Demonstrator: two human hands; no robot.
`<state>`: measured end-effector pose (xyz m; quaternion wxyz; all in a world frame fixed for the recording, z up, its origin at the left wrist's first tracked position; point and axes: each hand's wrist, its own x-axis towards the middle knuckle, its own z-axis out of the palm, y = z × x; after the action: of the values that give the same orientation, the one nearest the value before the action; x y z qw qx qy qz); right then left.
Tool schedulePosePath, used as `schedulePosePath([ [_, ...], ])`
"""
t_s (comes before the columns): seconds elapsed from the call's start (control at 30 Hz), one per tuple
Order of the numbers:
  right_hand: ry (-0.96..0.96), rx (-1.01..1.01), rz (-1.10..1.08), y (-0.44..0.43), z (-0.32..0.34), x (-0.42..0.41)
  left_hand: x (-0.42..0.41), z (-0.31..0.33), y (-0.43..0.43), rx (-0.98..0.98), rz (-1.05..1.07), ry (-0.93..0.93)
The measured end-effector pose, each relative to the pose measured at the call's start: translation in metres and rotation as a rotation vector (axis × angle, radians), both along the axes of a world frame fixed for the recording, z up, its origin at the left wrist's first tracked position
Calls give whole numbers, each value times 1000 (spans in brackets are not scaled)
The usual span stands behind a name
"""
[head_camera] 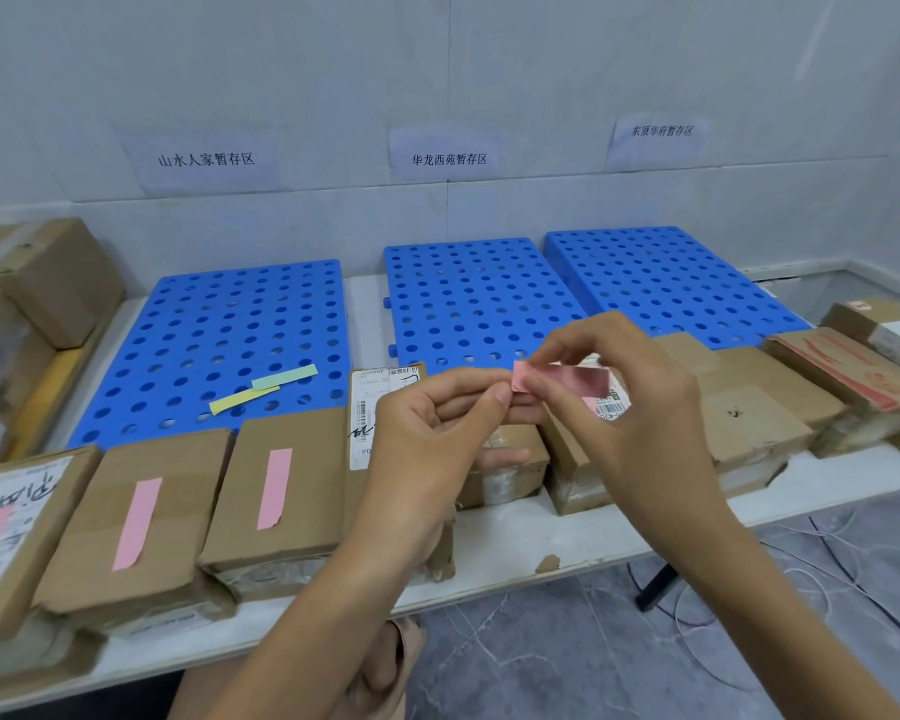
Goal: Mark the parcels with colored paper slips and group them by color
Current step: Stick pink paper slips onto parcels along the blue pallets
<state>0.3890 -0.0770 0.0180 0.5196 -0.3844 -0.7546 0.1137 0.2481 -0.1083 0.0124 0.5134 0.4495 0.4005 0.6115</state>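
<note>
My left hand point(437, 423) and right hand point(624, 392), fingertips tight on a short pink paper slip point(583, 381), above near brown cardboard parcels point(307, 511).

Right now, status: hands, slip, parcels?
Left hand and right hand pinch one pink slip above the parcel row. Parcels at left marked pink. Green slip, yellow slip lie on left pallet. Nothing in the way.

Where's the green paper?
In the head view, the green slip lies on the left blue pallet, near its front edge, with one end overlapping the yellow slip.
</note>
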Motion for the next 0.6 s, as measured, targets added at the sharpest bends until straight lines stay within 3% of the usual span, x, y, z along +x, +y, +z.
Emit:
schedulePosePath([
  [0.07,-112,161,-116,0,-4,-2,1,0,0,1,26,-16],
  [0.17,-130,241,-203,1,-7,-3,3,-1,0,3,47,-32],
  [0.6,-155,248,-116,-4,-3,0,4,1,-2,-1,42,-55],
])
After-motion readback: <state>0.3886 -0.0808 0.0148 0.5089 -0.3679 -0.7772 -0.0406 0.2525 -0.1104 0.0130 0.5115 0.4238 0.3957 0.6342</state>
